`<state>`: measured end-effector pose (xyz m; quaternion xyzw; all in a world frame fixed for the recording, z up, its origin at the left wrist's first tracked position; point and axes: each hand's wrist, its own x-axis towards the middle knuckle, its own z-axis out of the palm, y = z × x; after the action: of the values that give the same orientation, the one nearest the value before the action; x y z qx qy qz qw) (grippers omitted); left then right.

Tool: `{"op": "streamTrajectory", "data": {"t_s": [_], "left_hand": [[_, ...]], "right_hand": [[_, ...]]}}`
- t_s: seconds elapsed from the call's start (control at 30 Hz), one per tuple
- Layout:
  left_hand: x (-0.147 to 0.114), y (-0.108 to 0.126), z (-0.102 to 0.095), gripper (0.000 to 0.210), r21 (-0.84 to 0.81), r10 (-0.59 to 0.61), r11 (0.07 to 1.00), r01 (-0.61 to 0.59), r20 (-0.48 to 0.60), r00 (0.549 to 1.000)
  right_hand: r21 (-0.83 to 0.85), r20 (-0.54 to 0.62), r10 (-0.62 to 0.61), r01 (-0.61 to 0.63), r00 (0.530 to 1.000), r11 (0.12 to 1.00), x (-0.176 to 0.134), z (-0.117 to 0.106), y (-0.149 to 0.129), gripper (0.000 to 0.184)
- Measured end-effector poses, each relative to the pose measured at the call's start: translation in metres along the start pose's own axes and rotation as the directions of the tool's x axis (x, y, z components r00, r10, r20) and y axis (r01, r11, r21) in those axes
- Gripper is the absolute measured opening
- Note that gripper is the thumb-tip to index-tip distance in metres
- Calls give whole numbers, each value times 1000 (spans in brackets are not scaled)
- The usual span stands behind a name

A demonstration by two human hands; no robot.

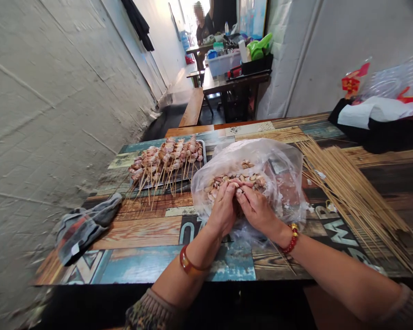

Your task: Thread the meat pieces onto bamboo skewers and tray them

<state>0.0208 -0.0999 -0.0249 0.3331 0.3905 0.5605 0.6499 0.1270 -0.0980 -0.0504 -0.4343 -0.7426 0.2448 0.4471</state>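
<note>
My left hand (223, 206) and my right hand (256, 208) meet over a clear plastic bag (289, 160), their fingertips pinched together. Between them is a small pale piece, a garlic clove (235, 184) by its look, partly covered by the fingers. Inside the open bag lies a heap of loose garlic cloves (213, 185) in pinkish-brown skins. Up and to the left, a metal tray (204, 153) bears several loaded skewers (168, 156), their bare ends sticking out toward me. To the right, many bare bamboo skewers (351, 188) lie in a spread bundle.
A grey cloth (87, 224) rests at the table's left end. A black bag with white paper (375, 112) sits at the far right. Beyond the table are a bench (192, 107), a second table with a plastic bin (223, 64), and a person (204, 30).
</note>
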Motion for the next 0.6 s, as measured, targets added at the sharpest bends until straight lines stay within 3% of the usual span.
{"op": "streamTrajectory", "data": {"t_s": [0.1, 0.3, 0.43, 0.6], "left_hand": [[1, 1, -2, 14, -38, 6, 999, -3, 63, 998], [6, 13, -7, 31, -143, -124, 980, 140, 116, 986], [7, 14, -6, 27, -62, -133, 988, 141, 115, 984], [9, 14, -9, 27, -60, -100, 993, 104, 76, 992]], "right_hand": [[23, 9, 0, 0, 1000, 1000, 4, -1, 0, 23], [203, 107, 87, -107, 990, 973, 10, -6, -1, 31], [276, 149, 172, -208, 974, 938, 9, -9, -2, 40], [517, 343, 268, -419, 900, 747, 8, -12, -4, 45]]}}
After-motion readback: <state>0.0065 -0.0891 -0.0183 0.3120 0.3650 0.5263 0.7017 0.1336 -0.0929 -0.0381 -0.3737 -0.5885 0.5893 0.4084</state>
